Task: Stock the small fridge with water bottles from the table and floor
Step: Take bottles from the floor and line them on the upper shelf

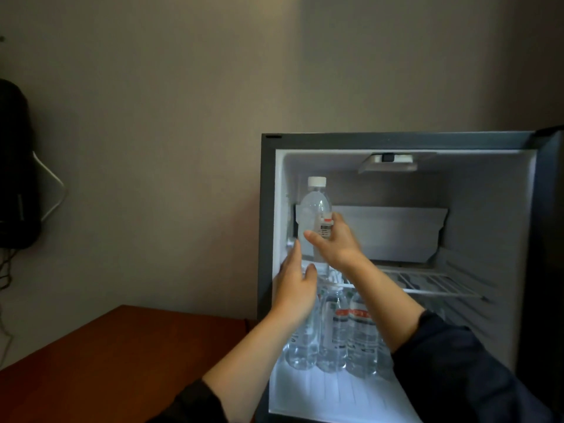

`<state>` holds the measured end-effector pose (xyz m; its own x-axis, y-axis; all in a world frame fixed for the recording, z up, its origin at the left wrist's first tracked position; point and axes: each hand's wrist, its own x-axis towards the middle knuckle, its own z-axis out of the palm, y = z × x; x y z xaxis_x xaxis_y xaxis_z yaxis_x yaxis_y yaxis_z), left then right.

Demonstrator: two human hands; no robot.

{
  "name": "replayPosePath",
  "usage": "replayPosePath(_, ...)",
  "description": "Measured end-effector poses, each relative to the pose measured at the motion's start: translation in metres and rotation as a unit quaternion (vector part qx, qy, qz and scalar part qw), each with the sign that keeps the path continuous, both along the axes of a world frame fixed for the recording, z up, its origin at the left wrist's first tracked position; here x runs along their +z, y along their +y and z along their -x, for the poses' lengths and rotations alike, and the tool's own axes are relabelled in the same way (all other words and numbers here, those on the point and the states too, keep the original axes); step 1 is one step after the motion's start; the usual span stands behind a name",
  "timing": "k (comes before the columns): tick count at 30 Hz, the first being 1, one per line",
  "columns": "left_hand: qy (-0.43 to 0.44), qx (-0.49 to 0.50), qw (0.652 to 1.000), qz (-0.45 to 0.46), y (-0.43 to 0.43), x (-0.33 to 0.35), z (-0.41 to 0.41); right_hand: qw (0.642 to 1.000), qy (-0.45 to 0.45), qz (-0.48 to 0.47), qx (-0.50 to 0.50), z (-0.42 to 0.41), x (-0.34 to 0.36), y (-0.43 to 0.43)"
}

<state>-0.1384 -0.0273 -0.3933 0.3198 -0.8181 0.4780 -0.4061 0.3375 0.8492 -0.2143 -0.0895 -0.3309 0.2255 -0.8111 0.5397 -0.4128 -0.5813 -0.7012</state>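
Clear plastic bottle [312, 215] sits in the right hand [334, 245], thumb and fingers wrapped round the label. It is upright at the left end of the shelf [436, 283]; its base is hidden, so cannot tell if it is set down. Left hand [294, 288] is just below, fingers straight and relaxed, holding nothing; contact with bottle unclear. Lower bottles [361, 337] stand in a row on the fridge [396, 141] floor. Likely about midway: bottom row in, shelf barely started. Table [122, 355] only partly in view, so remaining stock unknown.

Both arms extended fwd, R hand [332, 242] gripping bottle [314, 209], L hand [294, 288] just below-left, fingers straight, thumb apart.
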Motion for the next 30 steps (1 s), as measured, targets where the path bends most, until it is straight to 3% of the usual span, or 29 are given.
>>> replayPosePath(7, -0.074, 0.05, 0.995, -0.034, -0.006, -0.005, 0.005, 0.998, 0.035, 0.031, -0.043, -0.014, -0.007, -0.019)
replayPosePath(14, -0.045, 0.041, 0.997, -0.038, -0.015, -0.006, 0.005, 0.998, 0.013, 0.036, -0.044, -0.021, -0.015, -0.018)
replayPosePath(18, -0.038, 0.015, 0.999, -0.022, -0.009, -0.006, -0.001, 1.0, -0.003, -0.015, -0.017, -0.013, -0.028, -0.012)
replayPosePath(23, -0.016, -0.015, 0.999, -0.039, 0.01, -0.013, -0.005, 0.995, -0.056, 0.016, -0.075, 0.002, -0.049, 0.008)
replayPosePath(30, -0.034, -0.015, 0.998, -0.045, 0.059, -0.045, -0.025, 0.998, -0.051, 0.029, 0.003, 0.017, -0.075, 0.04)
